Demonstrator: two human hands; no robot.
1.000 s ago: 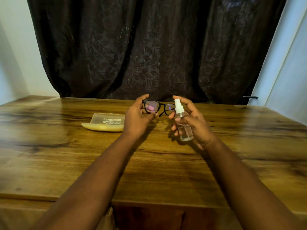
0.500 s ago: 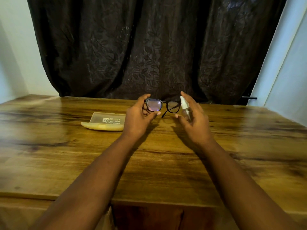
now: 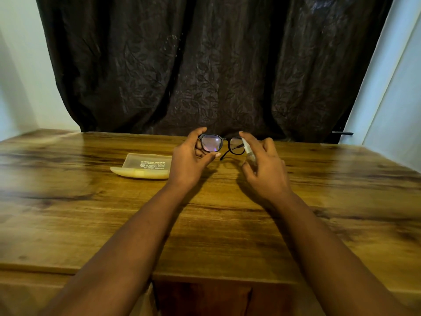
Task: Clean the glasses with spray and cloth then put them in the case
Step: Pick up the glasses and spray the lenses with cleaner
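Glasses (image 3: 219,145) with a black frame are held above the far middle of a wooden table (image 3: 95,215), gripped at their left end by the person's left hand (image 3: 190,161), thumb under the lens and fingers curled over the top rim. The lens nearer that hand shows a pink-violet sheen; one temple arm hangs down and to the left under the frame. The right hand (image 3: 265,169) grips a small clear spray bottle (image 3: 248,151), tilted so that its white head leans toward the right lens, with the forefinger stretched over the top and the other fingers curled loosely round the body. A second ago the bottle stood nearly upright in front of the hand, its clear body in plain view; half a second ago it was already tipped toward the frame, and now it lies closer to the right lens, largely hidden by the fingers. The left hand's hold on the frame is unchanged. A pale yellow glasses case (image 3: 145,166) lies open on the table to the left of the left hand, where it was before. A dark leaf-patterned curtain (image 3: 205,65) hangs behind the table.
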